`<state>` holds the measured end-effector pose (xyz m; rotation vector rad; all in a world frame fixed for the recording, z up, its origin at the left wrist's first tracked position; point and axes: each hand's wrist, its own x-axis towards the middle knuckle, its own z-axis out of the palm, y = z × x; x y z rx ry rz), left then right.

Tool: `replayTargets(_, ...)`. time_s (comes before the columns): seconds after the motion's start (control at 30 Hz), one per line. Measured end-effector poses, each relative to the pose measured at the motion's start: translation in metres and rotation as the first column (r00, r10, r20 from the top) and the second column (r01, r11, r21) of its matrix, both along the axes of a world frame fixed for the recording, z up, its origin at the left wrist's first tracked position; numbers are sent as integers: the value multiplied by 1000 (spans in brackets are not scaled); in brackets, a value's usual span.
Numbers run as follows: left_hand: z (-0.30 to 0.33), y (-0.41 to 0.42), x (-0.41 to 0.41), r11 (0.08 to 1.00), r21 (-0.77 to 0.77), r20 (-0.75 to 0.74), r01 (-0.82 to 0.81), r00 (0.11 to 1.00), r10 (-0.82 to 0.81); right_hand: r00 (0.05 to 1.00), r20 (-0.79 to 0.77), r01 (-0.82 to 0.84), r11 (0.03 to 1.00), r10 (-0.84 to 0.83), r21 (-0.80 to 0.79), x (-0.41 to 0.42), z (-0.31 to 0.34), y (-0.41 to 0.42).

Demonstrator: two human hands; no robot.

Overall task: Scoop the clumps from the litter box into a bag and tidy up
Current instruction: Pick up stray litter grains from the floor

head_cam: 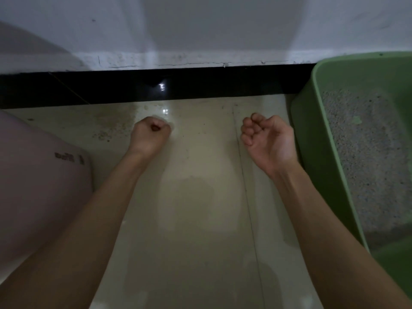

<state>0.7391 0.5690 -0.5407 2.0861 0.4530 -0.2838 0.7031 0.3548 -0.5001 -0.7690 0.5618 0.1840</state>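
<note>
- Fists first: my left hand (150, 133) is balled tight above the floor (200, 197), fingers together and curled into the palm, holding nothing.
- My right hand (266, 137) hangs at about 3 o'clock from the left one, palm turned toward me, its fingers (249, 132) loosely curled and holding nothing.
- At 3 o'clock from my right hand sits the green litter box (321, 139), its near wall just beside my right wrist, not touching it as far as I can tell.
- Grey litter (361, 157) fills the box; a small pale green fleck lies on it.
- At 9 o'clock, a pink object (38, 175) with dark, blurred lettering rests on the floor.
- At 12 o'clock, a black skirting strip (156, 85) runs beneath the white wall (200, 30).
</note>
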Motion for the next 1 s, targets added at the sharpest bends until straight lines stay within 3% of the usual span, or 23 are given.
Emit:
replayTargets(0.13, 4, 12, -31, 950, -300, 33, -88, 994, 103, 996, -86, -27, 999, 23, -46, -23, -5, 7)
replayTargets(0.23, 2, 21, -56, 771, -614, -42, -170, 982, 183, 985, -172, -26, 1000, 24, -13, -55, -15, 17)
replayTargets(0.3, 1, 24, -66, 726, -663, -96, -183, 982, 160, 971, -229, -69, 998, 65, -12, -79, -21, 26)
replayTargets(0.37, -2, 24, -72, 870, -471, -68, -148, 989, 131, 962, -257, -102, 994, 92, -26, -98, -26, 31)
replayTargets(0.43, -3, 22, -74, 995, -99, 27, -18, 999, 21, 961, -265, -104, 992, 81, -72, -106, -27, 33)
replayTargets(0.5, -4, 22, -76, 995, 86, 75, 55, 995, -62, 960, -274, -113, 980, 66, -161, -105, -27, 30)
replayTargets(0.6, -5, 18, -79, 991, 119, 96, 56, 993, -67, 964, -263, -139, 922, 42, -361, -93, -28, 20)
replayTargets(0.67, -5, 14, -79, 989, 146, 116, 31, 992, -49, 964, -266, -160, 797, -1, -582, -79, -31, 12)
replayTargets(0.73, -5, 11, -79, 986, 168, 127, 15, 991, -36, 973, -223, -158, 545, -55, -823, -62, -33, 4)
replayTargets(0.8, -5, 10, -78, 983, 184, 136, 20, 990, -46, 976, -207, -183, 268, -61, -946, -44, -32, -3)
replayTargets(0.87, -5, 10, -77, 979, 201, 135, 41, 988, -69, 963, -267, -264, 77, -28, -961, -25, -26, -9)
replayTargets(1.0, -7, 10, -73, 969, 240, 86, 53, 993, -76, 897, -440, -426, -191, 36, -884, 19, -19, -17)
